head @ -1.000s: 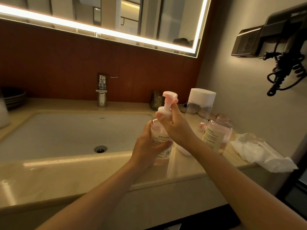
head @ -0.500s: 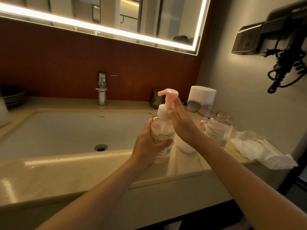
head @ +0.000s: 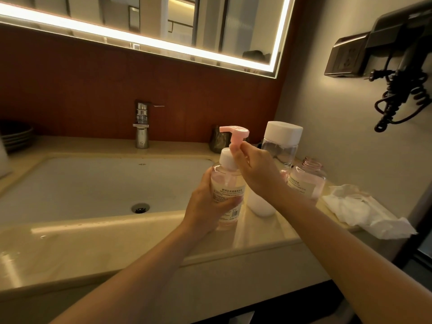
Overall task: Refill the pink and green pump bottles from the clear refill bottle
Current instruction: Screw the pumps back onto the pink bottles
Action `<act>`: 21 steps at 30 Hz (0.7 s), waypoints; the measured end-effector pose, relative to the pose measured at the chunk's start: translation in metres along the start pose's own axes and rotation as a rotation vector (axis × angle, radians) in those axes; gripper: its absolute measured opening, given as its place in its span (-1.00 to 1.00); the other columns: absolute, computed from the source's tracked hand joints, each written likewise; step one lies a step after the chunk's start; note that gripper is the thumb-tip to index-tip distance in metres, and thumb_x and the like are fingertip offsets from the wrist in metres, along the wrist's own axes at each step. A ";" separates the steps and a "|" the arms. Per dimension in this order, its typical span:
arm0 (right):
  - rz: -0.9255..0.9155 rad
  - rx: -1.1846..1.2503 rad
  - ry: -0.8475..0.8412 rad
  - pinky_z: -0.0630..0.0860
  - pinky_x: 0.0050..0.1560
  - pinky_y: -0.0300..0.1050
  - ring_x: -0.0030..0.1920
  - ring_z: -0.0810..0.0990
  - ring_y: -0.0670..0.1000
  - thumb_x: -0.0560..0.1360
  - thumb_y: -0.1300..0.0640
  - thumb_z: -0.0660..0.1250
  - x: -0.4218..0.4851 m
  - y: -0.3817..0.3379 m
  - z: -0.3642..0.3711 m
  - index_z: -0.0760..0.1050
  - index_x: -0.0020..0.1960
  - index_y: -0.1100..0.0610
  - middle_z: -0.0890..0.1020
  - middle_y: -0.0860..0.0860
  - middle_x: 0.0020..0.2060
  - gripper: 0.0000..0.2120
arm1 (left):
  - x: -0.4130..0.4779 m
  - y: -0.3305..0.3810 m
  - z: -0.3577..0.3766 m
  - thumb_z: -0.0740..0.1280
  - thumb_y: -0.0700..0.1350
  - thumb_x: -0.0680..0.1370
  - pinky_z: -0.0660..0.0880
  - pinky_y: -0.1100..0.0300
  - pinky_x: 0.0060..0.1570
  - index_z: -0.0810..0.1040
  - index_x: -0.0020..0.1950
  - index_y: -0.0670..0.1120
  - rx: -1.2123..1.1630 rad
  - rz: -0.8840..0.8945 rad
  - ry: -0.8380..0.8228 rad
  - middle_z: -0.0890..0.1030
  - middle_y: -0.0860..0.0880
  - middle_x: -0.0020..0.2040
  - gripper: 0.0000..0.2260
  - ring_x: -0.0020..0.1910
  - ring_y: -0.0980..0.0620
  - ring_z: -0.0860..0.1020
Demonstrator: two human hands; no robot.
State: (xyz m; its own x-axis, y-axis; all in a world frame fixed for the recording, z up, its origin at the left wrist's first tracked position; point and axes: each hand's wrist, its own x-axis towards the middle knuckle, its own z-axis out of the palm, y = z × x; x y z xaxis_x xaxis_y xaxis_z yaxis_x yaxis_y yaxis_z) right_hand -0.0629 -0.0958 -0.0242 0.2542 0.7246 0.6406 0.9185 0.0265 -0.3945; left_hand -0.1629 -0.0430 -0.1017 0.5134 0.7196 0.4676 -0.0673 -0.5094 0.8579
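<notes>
A lit-edged mirror spanned the wall above a beige surface, into which a white sink was set. A dark hair dryer with a coiled cord hung on the right-hand wall. A crumpled white tissue pack lay on the surface at the far right, near the edge. The left hand was wrapped around the labelled body of the pink pump bottle, fingers curled across the front of the label. The right hand was closed on the same bottle's pump, thumb and forefinger pinching the neck just under the pink pump head. The bottle was upright at the sink's right front corner and held pinkish liquid; whether its base touched the surface could not be determined. The clear refill bottle, fitted with a white cap, stood behind the right hand, close to the wall. An uncapped bottle with a pale label stood just right of it, nearer the tissue pack. A white container stood beneath the right wrist, largely hidden. The chrome faucet stood at the back of the sink, a dark cup to its right, stacked dark plates at far left. The drain sat in the basin floor.
</notes>
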 end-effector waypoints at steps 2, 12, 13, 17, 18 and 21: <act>0.016 0.136 -0.062 0.36 -0.15 -0.47 -0.07 0.50 -0.10 0.61 0.02 0.03 -0.006 0.001 0.003 0.39 0.27 0.17 0.49 -0.08 -0.03 -0.65 | 0.000 -0.001 0.000 0.47 -0.12 0.38 0.47 0.17 0.06 0.24 0.34 0.05 0.007 0.011 0.004 0.49 0.09 0.10 -0.38 0.08 0.08 0.50; -0.002 0.031 0.187 0.33 -0.17 -0.49 -0.09 0.50 -0.13 0.52 -0.01 0.25 -0.020 0.003 0.003 0.45 0.16 0.15 0.61 0.02 0.02 -0.70 | 0.002 -0.004 0.003 0.48 -0.08 0.37 0.48 0.18 0.05 0.24 0.35 0.04 0.025 0.021 0.012 0.50 0.08 0.11 -0.37 0.09 0.06 0.51; 0.015 0.028 0.197 0.35 -0.20 -0.47 -0.12 0.51 -0.11 0.50 -0.04 0.28 -0.017 0.001 0.002 0.41 0.09 0.13 0.58 -0.01 -0.04 -0.72 | 0.002 -0.004 0.003 0.48 -0.08 0.38 0.48 0.16 0.06 0.24 0.35 0.04 0.028 0.019 0.015 0.50 0.08 0.12 -0.37 0.09 0.07 0.51; 0.077 0.245 0.030 0.51 -0.03 -0.21 0.02 0.51 -0.04 0.57 0.01 0.15 -0.014 -0.006 0.012 0.23 0.25 0.10 0.49 0.03 0.12 -0.69 | 0.002 -0.005 0.002 0.47 -0.08 0.38 0.49 0.23 0.01 0.25 0.35 0.02 0.039 0.034 0.010 0.51 0.08 0.09 -0.38 0.06 0.08 0.53; 0.086 0.307 -0.011 0.51 0.01 -0.17 0.07 0.52 -0.02 0.59 0.02 0.11 -0.015 -0.006 0.016 0.20 0.32 0.10 0.48 0.05 0.17 -0.65 | 0.002 -0.005 0.002 0.47 -0.09 0.37 0.49 0.24 0.01 0.25 0.35 0.02 0.038 0.041 0.010 0.52 0.07 0.09 -0.38 0.06 0.08 0.53; 0.087 0.275 0.042 0.53 0.08 -0.10 0.11 0.55 0.02 0.57 -0.02 0.14 -0.020 -0.005 0.017 0.31 0.33 0.14 0.54 0.06 0.16 -0.61 | 0.002 -0.006 0.002 0.47 -0.10 0.37 0.50 0.15 0.06 0.25 0.36 -0.01 0.041 0.039 0.012 0.52 0.05 0.12 -0.37 0.08 0.06 0.53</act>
State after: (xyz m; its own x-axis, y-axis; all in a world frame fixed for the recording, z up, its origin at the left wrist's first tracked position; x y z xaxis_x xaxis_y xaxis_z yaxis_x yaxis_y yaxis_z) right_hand -0.0776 -0.0986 -0.0463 0.3465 0.7030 0.6210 0.7775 0.1552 -0.6094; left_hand -0.1597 -0.0396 -0.1060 0.5007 0.7045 0.5031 -0.0520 -0.5556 0.8298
